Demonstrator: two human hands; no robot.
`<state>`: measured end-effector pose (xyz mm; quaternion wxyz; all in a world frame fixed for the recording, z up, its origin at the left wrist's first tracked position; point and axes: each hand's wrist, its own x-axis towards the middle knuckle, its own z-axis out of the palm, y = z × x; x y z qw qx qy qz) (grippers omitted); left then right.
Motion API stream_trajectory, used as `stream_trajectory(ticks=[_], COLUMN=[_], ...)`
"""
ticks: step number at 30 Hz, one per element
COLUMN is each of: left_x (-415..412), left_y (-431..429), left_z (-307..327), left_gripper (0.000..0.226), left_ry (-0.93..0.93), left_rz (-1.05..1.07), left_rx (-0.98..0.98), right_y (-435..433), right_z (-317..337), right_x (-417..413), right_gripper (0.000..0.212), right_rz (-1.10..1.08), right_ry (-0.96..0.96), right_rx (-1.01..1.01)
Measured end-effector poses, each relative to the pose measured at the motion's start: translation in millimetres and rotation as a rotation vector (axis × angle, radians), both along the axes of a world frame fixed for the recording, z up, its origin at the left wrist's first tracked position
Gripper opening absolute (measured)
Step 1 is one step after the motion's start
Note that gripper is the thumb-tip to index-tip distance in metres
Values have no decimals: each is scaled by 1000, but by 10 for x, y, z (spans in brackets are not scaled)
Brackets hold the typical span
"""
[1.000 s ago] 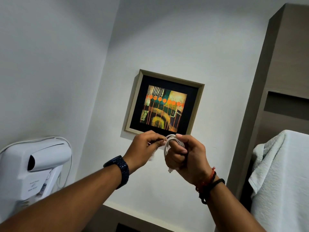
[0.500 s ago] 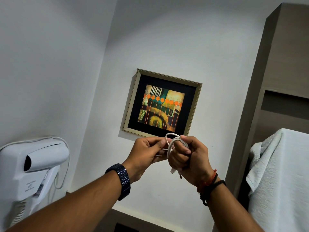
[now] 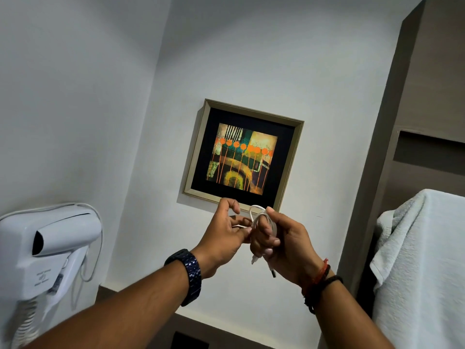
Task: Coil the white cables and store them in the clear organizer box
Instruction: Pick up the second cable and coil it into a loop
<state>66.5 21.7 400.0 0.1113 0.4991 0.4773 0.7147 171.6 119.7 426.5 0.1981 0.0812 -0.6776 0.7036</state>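
A white cable (image 3: 257, 217) is wound in loops around the fingers of my right hand (image 3: 281, 243), which is closed on the coil. Two plug ends hang below that fist. My left hand (image 3: 224, 235) is right beside it on the left and pinches a strand of the same cable between thumb and fingers. Both hands are raised in front of the wall, just below a framed picture. The clear organizer box is not in view.
A framed abstract picture (image 3: 242, 157) hangs on the white wall. A white wall-mounted hair dryer (image 3: 45, 250) is at the lower left. A white towel (image 3: 422, 268) hangs at the right, beside a brown cabinet (image 3: 427, 96).
My left hand has loosened from a tight pinch and its fingers have spread, still at the cable. The loops sit further round my right fingers. The view has shifted slightly.
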Motion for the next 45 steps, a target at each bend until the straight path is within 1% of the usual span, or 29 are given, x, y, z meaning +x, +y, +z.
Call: stream_trajectory(ticks=[2, 4, 7, 10, 14, 18, 21, 26, 31, 32, 34, 36, 37, 40, 43, 45], left_x=[-5, -22, -30, -29, -10, -22, -39, -84, -92, -79, -52, -14, 5, 72, 120, 149], left_y=[28, 43, 61, 104, 163, 226, 246, 224, 200, 200, 214, 229, 237, 285, 339, 369], left_z=[-28, -58, -98, -135, -185, -243, -314, -416, -510, -527, -560, -582, -587, -606, -634, -660], left_gripper=[38, 38, 36, 35, 33, 32, 29, 24, 21, 19, 15, 26, 31, 40, 41, 41], left_ry=[2, 4, -36, -121, -288, -447, -484, -534, -585, -570, -449, -275, -218, -144, -104, -112], left_rz=[24, 52, 77, 74, -42, -149, -226, -398, -473, -465, -374, -243, -197, -117, -38, -16], left_rx=[-6, -9, 3, 12, 28, 51, 6, -38, -102, -125, -196, -272, -291, -300, -291, -276], right_y=[10, 33, 81, 108, 140, 170, 217, 192, 185, 189, 203, 226, 240, 298, 360, 414], right_z=[-23, -55, -115, -163, -172, -190, -183, -220, -316, -337, -383, -421, -436, -480, -519, -541], right_x=[12, 29, 65, 115, 184, 236, 281, 308, 283, 281, 280, 282, 280, 286, 311, 352], right_gripper=[53, 52, 44, 35, 27, 22, 17, 23, 25, 25, 24, 24, 24, 22, 23, 23], right_rz=[-51, -119, -260, -440, -573, -652, -712, -810, -844, -846, -849, -851, -856, -877, -899, -917], right_ry=[-16, -19, -5, 6, -22, -129, -203, -312, -378, -386, -399, -413, -418, -413, -410, -409], right_rx=[80, 150, 211, 292, 386, 511, 635, 903, 974, 988, 999, 992, 995, 977, 994, 983])
